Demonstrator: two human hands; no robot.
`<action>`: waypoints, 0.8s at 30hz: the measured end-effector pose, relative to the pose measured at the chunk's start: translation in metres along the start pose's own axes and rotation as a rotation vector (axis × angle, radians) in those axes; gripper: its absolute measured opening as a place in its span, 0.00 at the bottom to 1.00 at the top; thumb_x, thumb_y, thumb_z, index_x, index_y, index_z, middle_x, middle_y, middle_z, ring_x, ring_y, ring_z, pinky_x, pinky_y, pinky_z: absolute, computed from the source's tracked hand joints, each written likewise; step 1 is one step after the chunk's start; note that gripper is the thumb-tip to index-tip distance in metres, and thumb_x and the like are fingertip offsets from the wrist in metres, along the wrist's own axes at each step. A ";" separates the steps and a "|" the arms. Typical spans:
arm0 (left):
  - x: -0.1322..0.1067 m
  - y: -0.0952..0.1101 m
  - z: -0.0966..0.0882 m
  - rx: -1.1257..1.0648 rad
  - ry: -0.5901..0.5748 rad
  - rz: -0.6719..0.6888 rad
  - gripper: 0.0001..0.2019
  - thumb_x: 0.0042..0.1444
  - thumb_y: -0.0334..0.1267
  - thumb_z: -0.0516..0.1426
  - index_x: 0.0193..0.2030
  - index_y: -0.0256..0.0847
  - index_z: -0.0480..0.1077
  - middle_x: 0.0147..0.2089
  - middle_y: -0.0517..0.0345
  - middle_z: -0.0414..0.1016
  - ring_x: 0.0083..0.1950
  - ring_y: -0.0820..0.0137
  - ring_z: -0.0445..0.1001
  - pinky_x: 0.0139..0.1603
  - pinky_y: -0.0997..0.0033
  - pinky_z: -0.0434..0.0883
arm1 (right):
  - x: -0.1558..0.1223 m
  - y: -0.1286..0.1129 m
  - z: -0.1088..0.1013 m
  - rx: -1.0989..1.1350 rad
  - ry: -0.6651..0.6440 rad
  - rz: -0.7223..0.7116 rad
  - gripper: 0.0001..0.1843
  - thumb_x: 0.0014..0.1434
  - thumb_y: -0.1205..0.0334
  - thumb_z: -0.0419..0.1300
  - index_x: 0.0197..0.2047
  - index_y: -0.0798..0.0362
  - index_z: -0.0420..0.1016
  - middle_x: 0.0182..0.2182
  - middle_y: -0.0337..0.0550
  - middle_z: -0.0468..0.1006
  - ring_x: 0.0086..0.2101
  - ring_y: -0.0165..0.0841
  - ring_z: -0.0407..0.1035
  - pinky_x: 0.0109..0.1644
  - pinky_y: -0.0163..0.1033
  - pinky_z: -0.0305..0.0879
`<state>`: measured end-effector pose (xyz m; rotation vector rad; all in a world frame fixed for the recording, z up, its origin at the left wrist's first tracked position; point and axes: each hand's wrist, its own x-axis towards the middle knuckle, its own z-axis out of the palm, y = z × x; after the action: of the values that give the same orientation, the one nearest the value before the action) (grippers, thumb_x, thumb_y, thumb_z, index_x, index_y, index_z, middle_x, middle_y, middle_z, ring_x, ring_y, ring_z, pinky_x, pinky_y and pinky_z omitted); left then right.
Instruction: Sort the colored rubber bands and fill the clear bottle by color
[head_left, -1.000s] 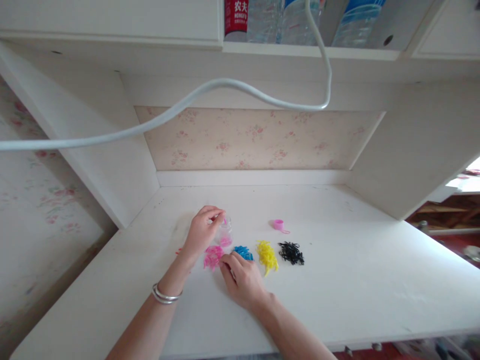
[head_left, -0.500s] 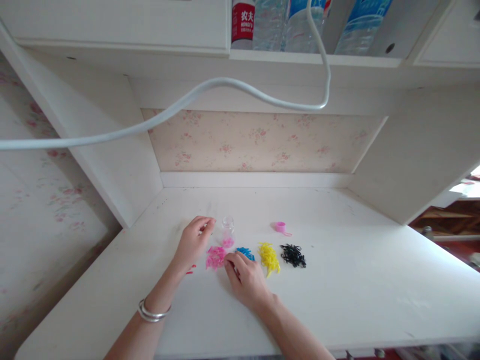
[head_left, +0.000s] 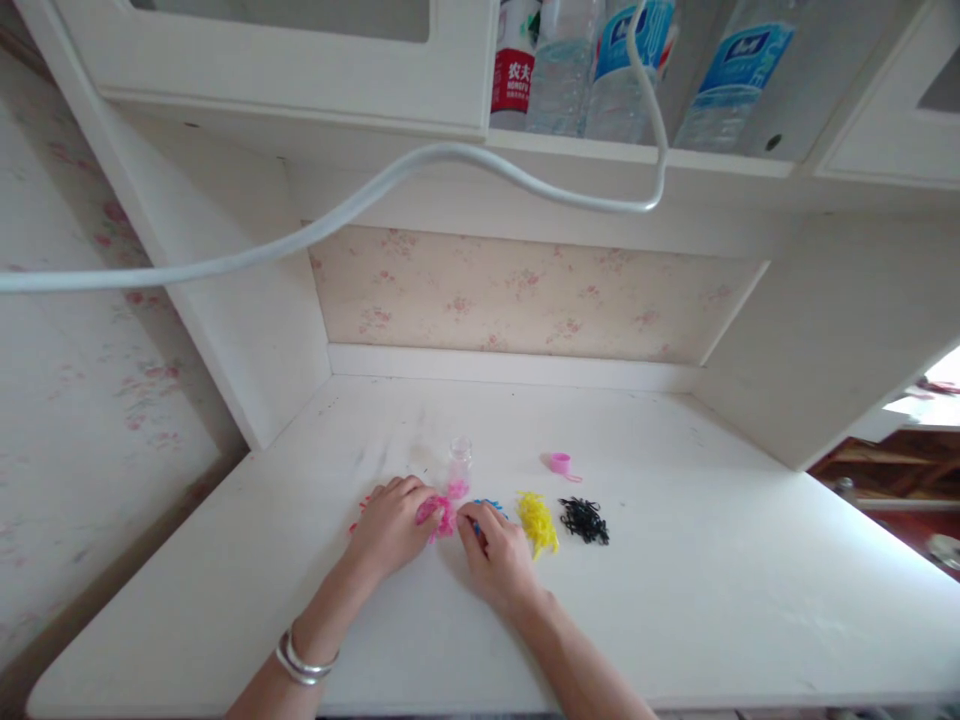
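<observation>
Reaching into the pink bands (head_left: 437, 515) on the near side of the clear jar (head_left: 460, 461), the left hand (head_left: 394, 524) has curled fingers; whether its grip has closed on any, I cannot tell. The right hand (head_left: 496, 552) partly covers blue bands (head_left: 501, 511) near-right of the jar, its grip likewise unclear. Farther right of the jar on the worktop (head_left: 720, 580) lie yellow bands (head_left: 537, 522), then black bands (head_left: 585, 521).
</observation>
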<state>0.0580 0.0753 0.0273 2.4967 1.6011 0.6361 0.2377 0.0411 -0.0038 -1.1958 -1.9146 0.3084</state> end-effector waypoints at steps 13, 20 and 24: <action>-0.008 0.007 -0.002 0.047 -0.110 0.068 0.07 0.50 0.31 0.53 0.32 0.45 0.71 0.36 0.58 0.73 0.42 0.64 0.69 0.44 0.63 0.58 | -0.001 -0.001 -0.002 -0.022 0.065 0.062 0.11 0.64 0.61 0.48 0.38 0.51 0.71 0.31 0.41 0.75 0.31 0.28 0.70 0.36 0.30 0.63; -0.008 0.007 -0.004 0.005 -0.066 0.093 0.07 0.53 0.33 0.53 0.30 0.45 0.71 0.34 0.59 0.74 0.40 0.65 0.70 0.42 0.65 0.58 | -0.001 -0.003 -0.003 -0.010 0.061 0.053 0.12 0.65 0.60 0.48 0.38 0.51 0.71 0.31 0.41 0.76 0.32 0.29 0.70 0.35 0.31 0.63; -0.007 0.009 -0.004 -0.022 -0.056 0.118 0.08 0.56 0.34 0.51 0.32 0.45 0.72 0.34 0.60 0.75 0.39 0.66 0.70 0.41 0.65 0.60 | -0.002 -0.001 -0.002 -0.018 0.064 0.041 0.11 0.64 0.61 0.48 0.39 0.51 0.71 0.32 0.41 0.76 0.32 0.29 0.70 0.36 0.30 0.63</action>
<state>0.0612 0.0641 0.0319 2.5839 1.4296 0.5878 0.2385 0.0387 -0.0027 -1.2440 -1.8433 0.2723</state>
